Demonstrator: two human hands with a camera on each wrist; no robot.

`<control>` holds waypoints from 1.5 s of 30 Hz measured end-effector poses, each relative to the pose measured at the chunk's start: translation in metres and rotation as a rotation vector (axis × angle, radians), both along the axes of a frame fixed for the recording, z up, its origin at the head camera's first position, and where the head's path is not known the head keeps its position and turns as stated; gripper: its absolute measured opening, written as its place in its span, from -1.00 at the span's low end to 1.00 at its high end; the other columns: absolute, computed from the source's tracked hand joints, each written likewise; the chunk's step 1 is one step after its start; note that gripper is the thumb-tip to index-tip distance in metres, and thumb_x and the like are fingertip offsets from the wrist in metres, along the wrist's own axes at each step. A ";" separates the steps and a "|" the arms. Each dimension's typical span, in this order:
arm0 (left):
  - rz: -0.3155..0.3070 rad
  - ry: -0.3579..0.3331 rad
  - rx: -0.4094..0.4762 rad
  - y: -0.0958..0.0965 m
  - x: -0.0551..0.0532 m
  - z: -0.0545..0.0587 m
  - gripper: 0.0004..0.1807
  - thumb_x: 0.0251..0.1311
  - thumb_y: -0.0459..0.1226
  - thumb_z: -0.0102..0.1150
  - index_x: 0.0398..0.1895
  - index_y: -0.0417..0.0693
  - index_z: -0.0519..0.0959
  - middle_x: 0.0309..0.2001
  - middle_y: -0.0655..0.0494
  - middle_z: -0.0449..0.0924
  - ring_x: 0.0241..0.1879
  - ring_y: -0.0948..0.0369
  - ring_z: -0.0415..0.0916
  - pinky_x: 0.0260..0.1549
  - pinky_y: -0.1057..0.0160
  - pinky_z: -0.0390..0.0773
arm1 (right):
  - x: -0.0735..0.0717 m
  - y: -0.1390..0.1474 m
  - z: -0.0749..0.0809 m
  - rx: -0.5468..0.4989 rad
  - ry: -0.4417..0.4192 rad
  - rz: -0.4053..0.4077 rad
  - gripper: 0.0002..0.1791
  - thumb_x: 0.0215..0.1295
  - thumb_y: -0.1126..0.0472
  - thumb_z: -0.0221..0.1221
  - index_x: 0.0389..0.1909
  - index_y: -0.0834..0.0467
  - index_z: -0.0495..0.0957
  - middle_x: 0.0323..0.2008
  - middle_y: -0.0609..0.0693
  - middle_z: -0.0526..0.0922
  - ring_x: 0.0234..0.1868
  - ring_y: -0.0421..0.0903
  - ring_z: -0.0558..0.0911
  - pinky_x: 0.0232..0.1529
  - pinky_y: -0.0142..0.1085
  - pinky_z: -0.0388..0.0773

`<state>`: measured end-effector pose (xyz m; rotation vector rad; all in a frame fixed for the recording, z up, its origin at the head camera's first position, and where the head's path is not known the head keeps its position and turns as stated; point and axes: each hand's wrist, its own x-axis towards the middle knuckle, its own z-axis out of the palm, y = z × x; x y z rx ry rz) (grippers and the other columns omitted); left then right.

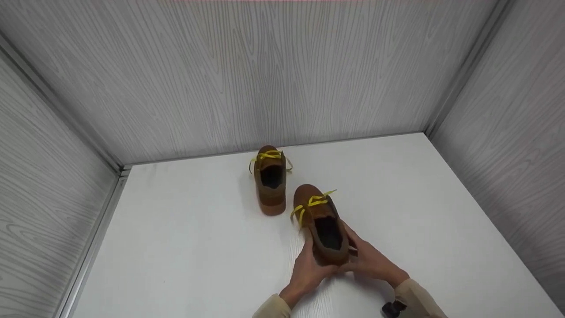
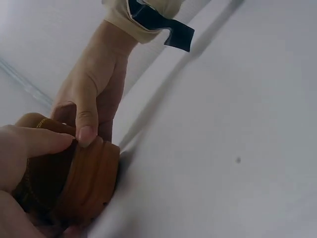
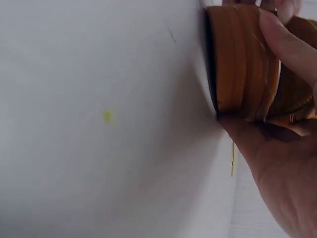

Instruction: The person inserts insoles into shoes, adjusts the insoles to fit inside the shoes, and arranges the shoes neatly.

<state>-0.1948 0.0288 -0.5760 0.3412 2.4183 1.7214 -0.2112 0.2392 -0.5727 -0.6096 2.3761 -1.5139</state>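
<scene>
A brown shoe with yellow laces (image 1: 312, 202) is gripped at its heel end by both hands, its toe pointing away and a little left. My left hand (image 1: 307, 269) holds the left side, thumb near the heel. On the right side, my right hand (image 1: 368, 260) holds it with fingers along the sole. In the left wrist view the thumbs of both hands press on the heel (image 2: 91, 178). From the right wrist, the stacked orange-brown sole (image 3: 242, 62) shows close over the white surface. A matching shoe (image 1: 271, 194) stands upright farther back to the left, toe toward the back wall.
The white tabletop (image 1: 190, 238) is enclosed by grey wood-grain panels at the back (image 1: 247, 79), left and right. Metal edging (image 1: 95, 238) runs along the left side. A dark device (image 1: 392, 308) is strapped at the right sleeve.
</scene>
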 end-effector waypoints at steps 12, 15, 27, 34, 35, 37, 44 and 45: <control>-0.166 0.052 -0.011 -0.018 -0.077 0.033 0.27 -0.11 -0.08 0.49 0.53 0.25 -0.27 0.47 0.14 -0.02 0.37 0.22 0.06 0.25 0.21 0.15 | -0.048 -0.024 0.026 -0.049 0.084 -0.141 0.26 -0.02 0.07 0.46 0.50 -0.24 -0.28 0.48 -0.10 -0.05 0.38 0.06 0.18 0.21 -0.01 0.28; -0.187 0.023 0.020 -0.018 -0.096 0.033 0.26 -0.09 -0.17 0.47 0.52 0.28 -0.28 0.48 0.14 -0.08 0.39 0.21 -0.01 0.27 0.19 0.11 | -0.065 -0.026 0.027 -0.051 0.080 -0.166 0.27 -0.04 0.10 0.47 0.50 -0.21 -0.28 0.47 -0.05 -0.03 0.38 0.10 0.18 0.22 0.02 0.25; -0.154 0.040 0.051 -0.008 -0.137 0.021 0.26 -0.07 -0.47 0.34 0.52 0.23 -0.34 0.50 0.13 -0.20 0.38 0.24 -0.03 0.30 0.18 0.04 | -0.104 -0.035 0.016 0.045 0.050 -0.212 0.26 -0.06 -0.06 0.46 0.50 -0.25 -0.27 0.45 -0.08 0.05 0.37 0.06 0.21 0.26 -0.04 0.22; -0.101 -0.153 0.066 -0.005 -0.140 0.015 0.16 0.03 -0.37 0.28 0.52 0.15 -0.34 0.50 0.07 -0.22 0.38 0.20 -0.06 0.31 0.12 0.01 | -0.108 -0.033 0.010 0.038 0.017 -0.215 0.22 -0.05 -0.05 0.46 0.50 -0.24 -0.21 0.44 -0.08 0.07 0.38 0.06 0.18 0.27 -0.03 0.20; -0.095 -0.173 0.058 -0.004 -0.140 0.015 0.15 0.04 -0.35 0.27 0.52 0.13 -0.34 0.50 0.06 -0.21 0.37 0.19 -0.05 0.31 0.12 0.02 | -0.108 -0.033 0.010 0.047 0.008 -0.217 0.23 -0.04 -0.05 0.45 0.50 -0.23 -0.21 0.45 -0.06 0.06 0.38 0.06 0.18 0.27 -0.04 0.20; -0.088 -0.189 0.041 -0.002 -0.141 0.016 0.15 0.06 -0.33 0.26 0.52 0.11 -0.36 0.50 0.04 -0.21 0.35 0.18 -0.02 0.31 0.11 0.02 | -0.109 -0.031 0.010 0.056 -0.012 -0.220 0.24 -0.03 -0.03 0.45 0.51 -0.20 -0.24 0.45 0.00 0.05 0.39 0.08 0.16 0.27 -0.03 0.19; -0.004 -0.143 0.036 0.010 -0.142 0.020 0.11 0.06 -0.34 0.20 0.52 0.04 -0.36 0.48 -0.06 -0.14 0.36 0.14 0.01 0.26 0.12 0.09 | -0.114 -0.029 0.010 0.046 -0.016 -0.229 0.26 0.00 0.01 0.44 0.52 -0.12 -0.30 0.44 0.12 0.07 0.40 0.09 0.14 0.30 -0.03 0.14; 0.017 -0.128 0.029 0.012 -0.139 0.020 0.07 0.07 -0.33 0.18 0.52 0.01 -0.32 0.47 -0.08 -0.09 0.36 0.13 0.03 0.25 0.12 0.11 | -0.113 -0.029 0.010 0.054 -0.009 -0.231 0.27 -0.01 -0.01 0.44 0.52 -0.11 -0.31 0.44 0.12 0.07 0.40 0.08 0.14 0.30 -0.04 0.14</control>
